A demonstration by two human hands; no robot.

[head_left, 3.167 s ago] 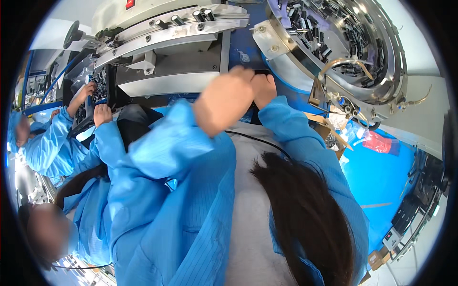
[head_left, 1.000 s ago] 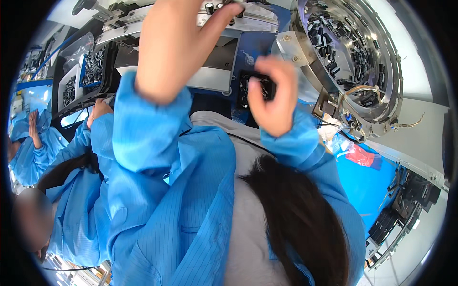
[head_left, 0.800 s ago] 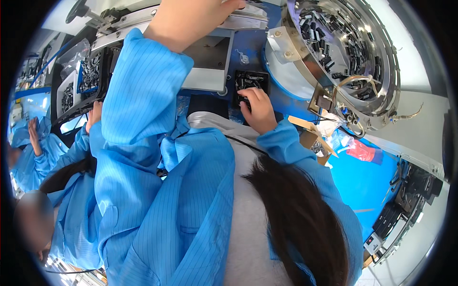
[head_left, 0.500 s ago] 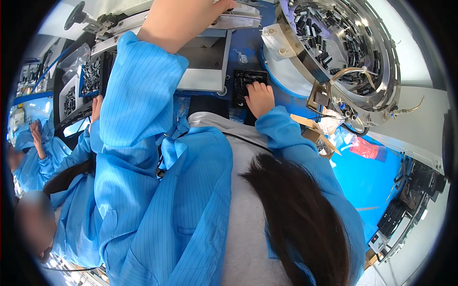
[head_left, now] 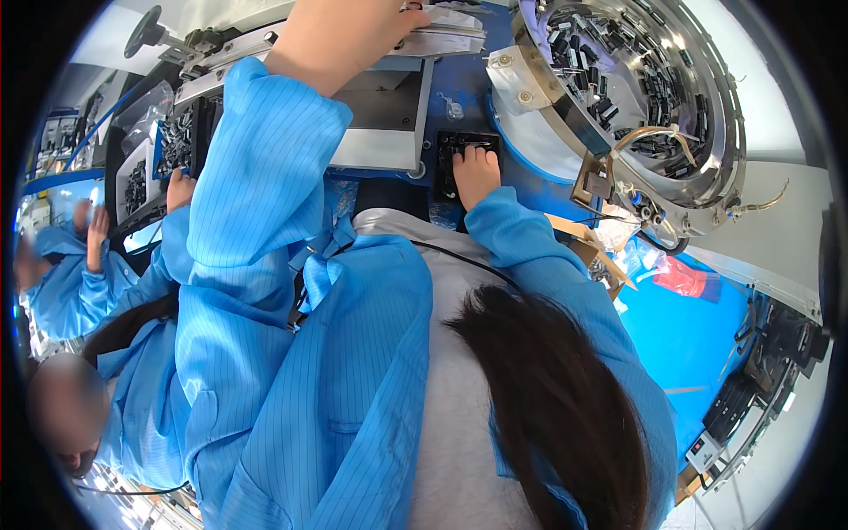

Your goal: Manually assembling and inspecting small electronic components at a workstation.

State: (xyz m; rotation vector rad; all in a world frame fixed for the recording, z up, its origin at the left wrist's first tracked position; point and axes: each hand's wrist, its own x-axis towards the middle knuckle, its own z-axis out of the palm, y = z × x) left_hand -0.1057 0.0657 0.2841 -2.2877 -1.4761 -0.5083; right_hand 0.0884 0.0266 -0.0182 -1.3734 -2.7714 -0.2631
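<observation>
My left hand [head_left: 340, 40] reaches over a metal machine rail at the upper edge. Its thumb lies beside a pale, flat-topped fixture [head_left: 442, 37]; the other fingers are cut off by the picture's edge. Lower and to the right, my right hand [head_left: 478, 173] is over a small black tray [head_left: 448, 184] with dark small parts inside. Its fingers are curled close together, with the tips down at the tray. Whatever they may pinch is hidden under them.
A round metal feeder bowl [head_left: 609, 132] full of black cylindrical components stands at the right. Below it are an opened cardboard box [head_left: 576, 237] and a red plastic bag [head_left: 678, 278]. Co-workers in blue sit at the left near bins of components [head_left: 174, 141].
My right hand has shifted slightly left over the tray and its fingers have drawn together. The left hand has moved little. At the left, a co-worker's hand has moved to the right.
</observation>
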